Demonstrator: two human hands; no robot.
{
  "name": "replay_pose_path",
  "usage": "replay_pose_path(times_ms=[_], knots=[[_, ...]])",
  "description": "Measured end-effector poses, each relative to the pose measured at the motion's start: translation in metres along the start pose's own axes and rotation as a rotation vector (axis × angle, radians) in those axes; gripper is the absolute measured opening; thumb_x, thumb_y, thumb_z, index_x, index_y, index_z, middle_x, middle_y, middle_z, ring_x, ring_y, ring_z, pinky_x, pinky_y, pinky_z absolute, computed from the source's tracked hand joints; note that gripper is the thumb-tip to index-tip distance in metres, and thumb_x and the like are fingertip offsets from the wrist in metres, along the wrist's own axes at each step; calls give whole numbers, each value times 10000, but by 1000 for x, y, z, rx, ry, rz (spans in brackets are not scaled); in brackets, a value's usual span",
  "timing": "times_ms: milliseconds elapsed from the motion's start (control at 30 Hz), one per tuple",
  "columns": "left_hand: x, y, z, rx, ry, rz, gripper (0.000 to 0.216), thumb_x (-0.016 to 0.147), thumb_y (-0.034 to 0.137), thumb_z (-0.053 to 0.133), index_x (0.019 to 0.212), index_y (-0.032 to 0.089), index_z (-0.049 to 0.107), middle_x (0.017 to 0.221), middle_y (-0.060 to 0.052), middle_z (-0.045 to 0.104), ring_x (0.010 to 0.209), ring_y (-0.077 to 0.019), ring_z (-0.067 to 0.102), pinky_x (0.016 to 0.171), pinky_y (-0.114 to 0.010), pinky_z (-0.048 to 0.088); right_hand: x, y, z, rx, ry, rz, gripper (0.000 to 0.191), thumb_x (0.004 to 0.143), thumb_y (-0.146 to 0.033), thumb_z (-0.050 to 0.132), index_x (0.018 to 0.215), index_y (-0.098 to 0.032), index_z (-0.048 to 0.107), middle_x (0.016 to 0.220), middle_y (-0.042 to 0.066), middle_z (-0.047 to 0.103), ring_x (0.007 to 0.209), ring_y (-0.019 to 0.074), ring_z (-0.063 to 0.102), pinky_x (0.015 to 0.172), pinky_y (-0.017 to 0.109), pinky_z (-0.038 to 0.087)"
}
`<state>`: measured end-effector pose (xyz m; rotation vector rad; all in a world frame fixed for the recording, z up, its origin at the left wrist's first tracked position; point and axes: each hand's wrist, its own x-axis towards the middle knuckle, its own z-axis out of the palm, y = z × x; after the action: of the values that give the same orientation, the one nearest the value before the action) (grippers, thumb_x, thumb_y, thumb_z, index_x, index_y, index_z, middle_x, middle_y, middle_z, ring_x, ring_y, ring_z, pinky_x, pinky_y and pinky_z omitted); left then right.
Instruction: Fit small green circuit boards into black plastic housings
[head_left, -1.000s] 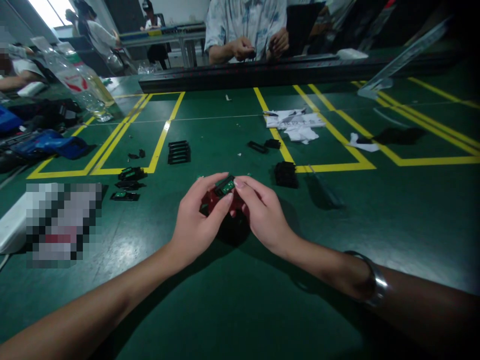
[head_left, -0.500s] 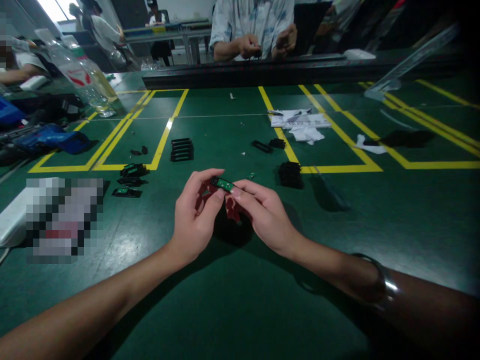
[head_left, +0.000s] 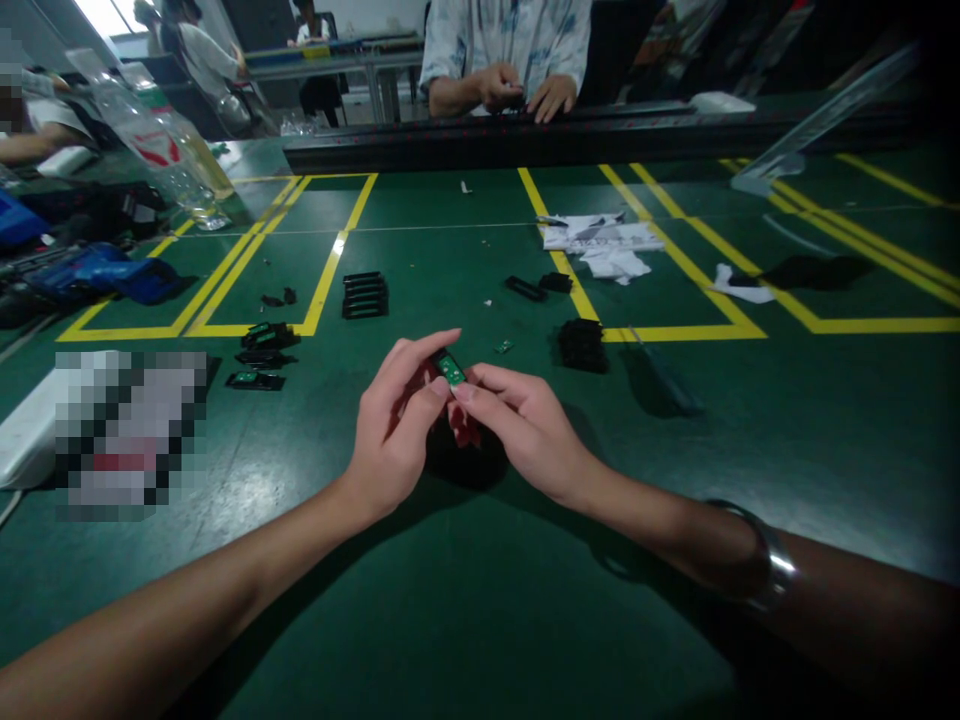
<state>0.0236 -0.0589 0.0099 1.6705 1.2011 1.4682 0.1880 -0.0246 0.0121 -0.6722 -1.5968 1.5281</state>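
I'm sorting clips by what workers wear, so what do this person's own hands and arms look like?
The left hand and right hand are ungloved, with no sleeve in view. A shiny, silver-coloured band circles the right forearm; whether bracelet or watch strap, I cannot tell.

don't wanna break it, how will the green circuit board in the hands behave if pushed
Probably stiff: the green circuit board looks flat and unbent. Likely light: small, held in fingertips. Perhaps fragile: bright spots, maybe contacts, dot its face.
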Motion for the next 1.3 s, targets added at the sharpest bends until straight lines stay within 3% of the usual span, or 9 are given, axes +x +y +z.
replay_pose_path(times_ms=[533, 933, 1300], knots=[[-1, -2, -1, -39, -18, -22, 432, 975, 288, 599, 1400, 314, 672, 952, -44, 549, 825, -186, 540, 758, -334, 506, -1, -1, 1, 59, -60, 0, 265, 1021, -339, 640, 814, -173, 641, 743, -13, 608, 662, 118, 574, 631, 268, 457], [0, -1, 0, -5, 15, -39, 347, 999, 298, 579, 1329, 263, 681, 916, -39, 593, 806, -185, 562, 745, -335, 499, 0, -3, 0, 58, -58, 23, 258, 1021, -327, 625, 812, -176, 632, 731, -14, 602, 664, 124, 575, 625, 268, 457], [-2, -2, 10, 6, 89, -22, 319, 1001, 317, 664, 1304, 254, 585, 1171, -68, 673, 933, -166, 692, 736, -287, 574, 2, 3, 2, -24, 73, 13, 277, 1038, -322, 586, 794, -191, 592, 685, -35, 574, 599, 110, 559, 565, 259, 443]])
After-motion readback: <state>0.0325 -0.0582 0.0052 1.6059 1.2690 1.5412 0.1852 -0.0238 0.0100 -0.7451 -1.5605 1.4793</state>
